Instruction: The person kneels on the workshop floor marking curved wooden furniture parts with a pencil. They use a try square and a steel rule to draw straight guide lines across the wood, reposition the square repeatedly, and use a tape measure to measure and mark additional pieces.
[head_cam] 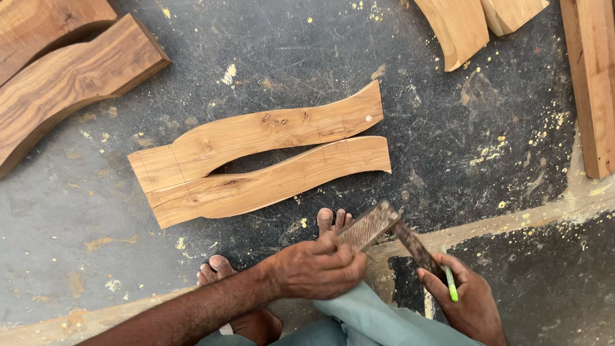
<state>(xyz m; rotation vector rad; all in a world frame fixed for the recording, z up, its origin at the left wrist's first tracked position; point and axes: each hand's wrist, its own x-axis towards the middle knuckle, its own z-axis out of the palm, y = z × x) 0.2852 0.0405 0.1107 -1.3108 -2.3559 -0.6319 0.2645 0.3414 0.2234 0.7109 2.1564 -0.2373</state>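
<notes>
While two thick curved slabs of dark-grained wood (64, 77) lie at the far left of the dusty grey floor (77, 243), the landmark for everything else is the pair of wavy cut boards (256, 157) in the middle of the view. These two pale boards lie side by side, touching at their left ends and parted by a thin dark gap along the middle, with pencil lines marked across them near both ends. Just below the boards, bare toes (214, 269) and a second set of toes (333, 219) rest on the floor. Right of those toes and below the boards' right end, the left hand (317, 269) is closed over one blade of a rusty metal square (384, 230), fingers wrapped down on its broad, rough-faced arm. The square bends at a corner just beneath the boards' right tip, and its narrower arm slopes down to the right hand (467, 301), which grips that end with fingers curled shut; a green pencil (450, 283) is pinched in the same hand, lying across the fingers. Pale blue-green cloth (378, 323) covers the lap between the hands. Up and to the right of the boards lie more curved pale offcuts (467, 22), and a straight plank (596, 83) runs along the right edge.
</notes>
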